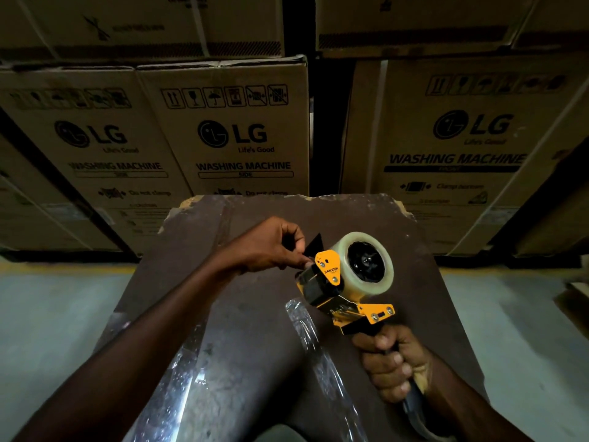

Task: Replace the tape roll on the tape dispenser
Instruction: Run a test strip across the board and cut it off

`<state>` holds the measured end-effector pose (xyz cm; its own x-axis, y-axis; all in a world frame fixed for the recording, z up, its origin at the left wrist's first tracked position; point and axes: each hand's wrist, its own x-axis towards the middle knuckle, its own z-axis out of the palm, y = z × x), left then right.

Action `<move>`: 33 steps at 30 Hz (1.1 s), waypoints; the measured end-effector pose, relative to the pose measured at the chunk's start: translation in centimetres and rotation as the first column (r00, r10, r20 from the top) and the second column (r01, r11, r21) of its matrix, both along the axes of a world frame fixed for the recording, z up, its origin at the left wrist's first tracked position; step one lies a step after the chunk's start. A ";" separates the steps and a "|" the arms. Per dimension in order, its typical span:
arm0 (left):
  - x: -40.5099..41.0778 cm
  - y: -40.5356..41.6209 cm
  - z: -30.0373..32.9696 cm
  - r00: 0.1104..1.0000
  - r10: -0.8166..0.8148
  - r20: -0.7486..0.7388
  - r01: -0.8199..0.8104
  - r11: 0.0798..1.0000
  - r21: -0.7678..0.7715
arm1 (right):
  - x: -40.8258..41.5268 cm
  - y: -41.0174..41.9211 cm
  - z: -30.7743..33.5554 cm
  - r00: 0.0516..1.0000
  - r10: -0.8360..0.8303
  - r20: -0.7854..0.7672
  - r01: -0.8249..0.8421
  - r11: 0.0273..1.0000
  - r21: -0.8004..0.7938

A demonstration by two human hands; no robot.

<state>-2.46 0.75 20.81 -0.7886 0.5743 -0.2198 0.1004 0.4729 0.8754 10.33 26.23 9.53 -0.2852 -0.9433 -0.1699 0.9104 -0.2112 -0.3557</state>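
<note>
Resting over a worn brown desk (255, 314) w/ clear film strips (322, 362), tape dispenser (338, 288) carries clear tape roll (366, 263). Right hand (390, 365) fingers clamp its handle; left hand (271, 245) fingers pinch at its front, contact hidden. LG cartons (229, 135) stacked behind, dim; handle end cut off.

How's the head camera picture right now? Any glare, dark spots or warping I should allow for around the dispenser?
Head view: dim overall, with the tape dispenser and clear tape roll lit well and sharp; bright glare on the shiny film strips across the brown surface; upper cartons dark and soft; wide-angle bending at the edges; left hand and right hand clearly visible.
</note>
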 end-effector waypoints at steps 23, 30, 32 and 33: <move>2.2 0.3 -4.3 0.960 0.274 -0.064 -0.274 0.962 0.016 | 0.6 -1.1 -1.7 0.998 -0.029 0.049 0.030 0.999 -0.019; 2.1 0.9 -8.0 0.888 0.454 0.070 -0.459 0.876 0.149 | 0.0 -1.5 -3.5 0.989 -0.096 0.110 0.094 0.995 0.020; 1.6 1.2 -8.8 0.870 0.473 0.141 -0.491 0.859 0.145 | -0.4 -1.6 -4.2 0.987 -0.121 0.110 0.117 0.992 0.040; 1.2 1.4 -9.1 0.863 0.477 0.165 -0.498 0.857 0.129 | -0.6 -1.6 -4.6 0.985 -0.128 0.113 0.124 0.991 0.046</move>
